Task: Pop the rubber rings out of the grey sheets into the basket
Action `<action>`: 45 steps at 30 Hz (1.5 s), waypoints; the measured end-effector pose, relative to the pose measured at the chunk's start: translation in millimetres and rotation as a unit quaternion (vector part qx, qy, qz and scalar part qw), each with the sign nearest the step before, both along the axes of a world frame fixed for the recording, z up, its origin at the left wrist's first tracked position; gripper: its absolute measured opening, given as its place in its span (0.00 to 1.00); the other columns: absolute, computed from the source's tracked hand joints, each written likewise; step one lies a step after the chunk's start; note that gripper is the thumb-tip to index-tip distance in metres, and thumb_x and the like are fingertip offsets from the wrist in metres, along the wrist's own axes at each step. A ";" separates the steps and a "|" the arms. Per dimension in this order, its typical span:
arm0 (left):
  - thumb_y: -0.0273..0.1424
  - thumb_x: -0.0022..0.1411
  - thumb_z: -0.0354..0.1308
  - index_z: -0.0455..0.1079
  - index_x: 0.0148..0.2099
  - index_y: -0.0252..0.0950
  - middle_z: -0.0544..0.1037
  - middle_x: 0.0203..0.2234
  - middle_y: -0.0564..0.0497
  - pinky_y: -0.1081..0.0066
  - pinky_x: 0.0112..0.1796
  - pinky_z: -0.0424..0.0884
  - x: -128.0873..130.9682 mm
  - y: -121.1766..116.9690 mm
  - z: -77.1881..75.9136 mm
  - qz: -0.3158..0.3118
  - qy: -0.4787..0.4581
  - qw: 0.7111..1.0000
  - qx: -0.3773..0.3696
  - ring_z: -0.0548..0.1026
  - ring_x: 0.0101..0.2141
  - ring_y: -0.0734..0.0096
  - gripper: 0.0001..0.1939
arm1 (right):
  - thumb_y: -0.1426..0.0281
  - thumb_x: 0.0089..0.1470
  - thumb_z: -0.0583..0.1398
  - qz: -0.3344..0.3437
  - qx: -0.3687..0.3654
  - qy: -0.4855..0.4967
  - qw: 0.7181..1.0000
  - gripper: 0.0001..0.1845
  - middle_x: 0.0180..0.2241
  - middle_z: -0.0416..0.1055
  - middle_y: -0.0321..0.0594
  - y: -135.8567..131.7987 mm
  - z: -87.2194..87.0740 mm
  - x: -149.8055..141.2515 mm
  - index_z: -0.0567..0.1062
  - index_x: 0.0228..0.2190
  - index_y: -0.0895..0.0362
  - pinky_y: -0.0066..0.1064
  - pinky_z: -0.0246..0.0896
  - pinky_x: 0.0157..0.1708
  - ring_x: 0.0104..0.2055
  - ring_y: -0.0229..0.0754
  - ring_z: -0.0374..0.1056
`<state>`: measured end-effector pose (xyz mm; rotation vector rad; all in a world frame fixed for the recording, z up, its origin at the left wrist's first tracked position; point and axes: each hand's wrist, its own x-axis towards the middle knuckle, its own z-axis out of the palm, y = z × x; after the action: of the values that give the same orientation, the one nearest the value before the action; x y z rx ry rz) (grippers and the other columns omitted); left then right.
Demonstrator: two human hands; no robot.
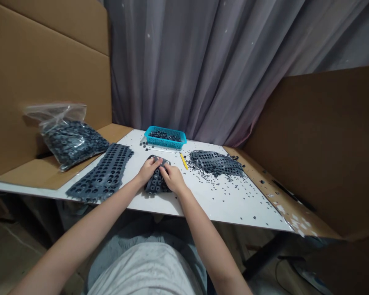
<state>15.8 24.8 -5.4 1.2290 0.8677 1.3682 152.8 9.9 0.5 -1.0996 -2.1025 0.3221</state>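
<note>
Between my hands, near the front middle of the white table, is a dark grey rubber sheet (156,183) with rows of round ring-shaped parts; it looks bent over. My left hand (147,169) grips its upper left side, thumb on top. From the right, my right hand (173,177) is closed on the same sheet, its thumb close to the left thumb. The fingertips beneath the sheet are hidden. Left of my hands lies a stack of dark perforated sheets (106,172) with rows of round holes.
A blue basket (184,140) of small dark parts stands at the back. A yellow cutter knife (183,161) lies right of my hands, beside more perforated sheets (217,162) amid scattered dark bits. A clear bag (74,141) of dark parts sits left. Cardboard walls (326,151) flank the table.
</note>
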 end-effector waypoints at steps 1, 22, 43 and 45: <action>0.44 0.43 0.66 0.68 0.25 0.33 0.71 0.21 0.55 0.75 0.29 0.65 -1.3 0.2 -0.9 -0.007 0.012 1.000 -0.006 0.68 0.25 0.73 0.19 | 0.66 0.57 0.50 0.006 0.001 0.006 1.000 0.10 0.25 0.69 0.39 0.7 -0.4 1.5 0.68 0.28 0.56 0.28 0.51 0.29 0.28 0.40 0.63; 0.46 0.49 0.61 0.64 0.23 0.35 0.71 0.14 0.54 0.72 0.20 0.67 -1.1 -1.7 3.2 -0.108 -0.127 0.971 -0.170 0.68 0.15 0.74 0.19 | 0.58 0.51 0.45 0.079 -0.246 0.479 0.839 0.18 0.14 0.38 0.26 17.0 0.4 -2.5 0.45 0.18 0.53 0.24 0.38 0.13 0.14 0.32 0.34; 0.47 0.47 0.62 0.70 0.28 0.33 0.74 0.23 0.52 0.73 0.31 0.65 0.9 -2.9 4.2 -0.024 0.024 0.999 -0.014 0.70 0.28 0.70 0.20 | 0.61 0.58 0.50 -0.009 0.009 0.035 0.999 0.14 0.21 0.64 0.35 -2.7 2.5 5.6 0.65 0.25 0.55 0.27 0.48 0.28 0.25 0.38 0.59; 0.46 0.46 0.63 0.71 0.28 0.33 0.75 0.24 0.52 0.73 0.31 0.65 -1.1 -2.5 3.9 -0.034 0.032 0.999 -0.014 0.70 0.28 0.69 0.19 | 0.63 0.57 0.51 0.001 0.003 0.029 1.000 0.13 0.22 0.65 0.36 -2.2 2.4 7.2 0.65 0.25 0.55 0.27 0.48 0.28 0.26 0.39 0.60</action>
<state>14.6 22.3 -1.5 1.2749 0.8791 1.2654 160.0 7.7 2.9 -1.0723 -2.0531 0.3444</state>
